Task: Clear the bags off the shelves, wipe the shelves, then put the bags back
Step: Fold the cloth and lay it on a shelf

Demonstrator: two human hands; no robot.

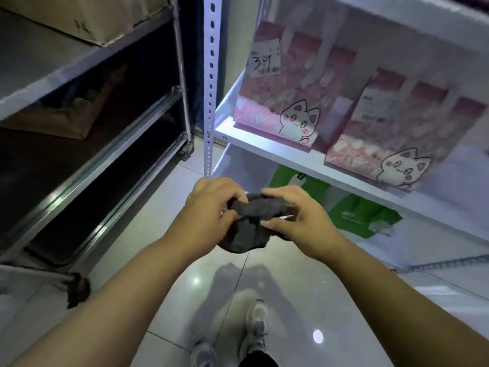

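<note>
Hands (pixel 209 210) w/ cloth (pixel 246 231), bags (pixel 280 102) on shelf (pixel 264 144)

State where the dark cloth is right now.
Head view, centre: the dark cloth is gripped by left hand and right hand, beside the white shelf.

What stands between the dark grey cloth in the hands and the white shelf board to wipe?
The left pink cat-print paper bag and the right pink cat-print paper bag stand on the white shelf board, covering most of it. Nothing visible lies between them and the dark grey cloth.
</note>
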